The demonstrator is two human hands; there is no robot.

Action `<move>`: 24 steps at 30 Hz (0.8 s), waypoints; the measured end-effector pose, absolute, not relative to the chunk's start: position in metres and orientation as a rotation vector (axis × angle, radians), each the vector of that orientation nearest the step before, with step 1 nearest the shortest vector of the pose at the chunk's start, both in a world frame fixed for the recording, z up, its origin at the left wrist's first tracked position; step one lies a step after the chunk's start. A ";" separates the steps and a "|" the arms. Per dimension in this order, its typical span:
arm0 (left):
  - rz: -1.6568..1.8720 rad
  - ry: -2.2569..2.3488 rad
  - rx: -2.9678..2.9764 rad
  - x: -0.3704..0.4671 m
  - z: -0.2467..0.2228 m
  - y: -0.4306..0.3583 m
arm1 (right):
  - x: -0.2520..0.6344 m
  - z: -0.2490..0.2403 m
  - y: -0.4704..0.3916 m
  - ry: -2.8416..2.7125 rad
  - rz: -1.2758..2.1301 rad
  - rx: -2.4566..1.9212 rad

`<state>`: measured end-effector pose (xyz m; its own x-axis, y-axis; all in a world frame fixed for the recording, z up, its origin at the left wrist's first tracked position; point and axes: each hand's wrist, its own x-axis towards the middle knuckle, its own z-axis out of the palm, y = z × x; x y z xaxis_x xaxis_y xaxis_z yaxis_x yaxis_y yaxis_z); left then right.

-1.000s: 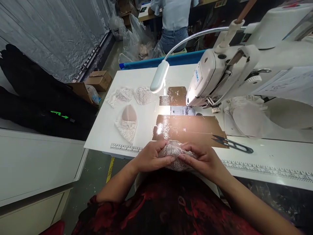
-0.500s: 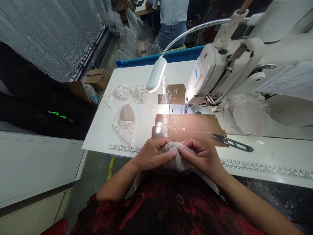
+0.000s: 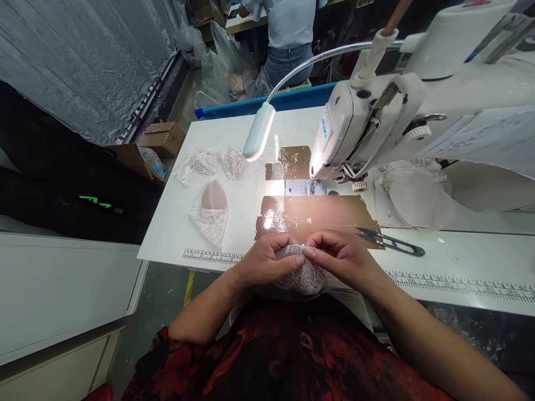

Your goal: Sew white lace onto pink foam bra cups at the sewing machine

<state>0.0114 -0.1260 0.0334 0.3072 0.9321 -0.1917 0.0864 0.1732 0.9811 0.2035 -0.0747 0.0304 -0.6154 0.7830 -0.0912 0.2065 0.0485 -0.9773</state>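
A white lace bra cup (image 3: 307, 277) is held between my two hands at the table's front edge, close to my body. My left hand (image 3: 270, 257) pinches its upper left edge, thumb on the lace. From the other side, my right hand (image 3: 340, 257) grips the top edge between thumb and fingers, the two thumb tips almost meeting. The fingers behind the lace are partly hidden. Just past my right hand, black thread snips (image 3: 395, 243) lie on brown tape (image 3: 313, 214). Beyond stands the white sewing machine (image 3: 338, 131), its needle area lit.
Lace cups (image 3: 200, 165) lie at the table's left, with a lace piece with a beige cup (image 3: 214, 203) nearer me. A lamp (image 3: 259, 131) hangs above the table. More white fabric (image 3: 412, 189) sits beneath the machine arm. A person (image 3: 290, 33) sits beyond the blue edge.
My right hand has shifted left along the cup's top edge, closer to my left thumb. The whole view has moved slightly, with the machine appearing further left.
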 end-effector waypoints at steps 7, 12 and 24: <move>0.901 0.965 0.884 0.025 0.021 -0.125 | 0.202 0.029 -0.077 -1.620 1.791 -1.008; 1.049 1.035 0.599 0.015 0.022 -0.120 | 0.210 0.022 -0.065 -1.583 1.788 -1.044; 0.265 1.878 2.666 0.028 0.021 -0.027 | 0.247 0.039 -0.019 -2.158 1.024 -1.332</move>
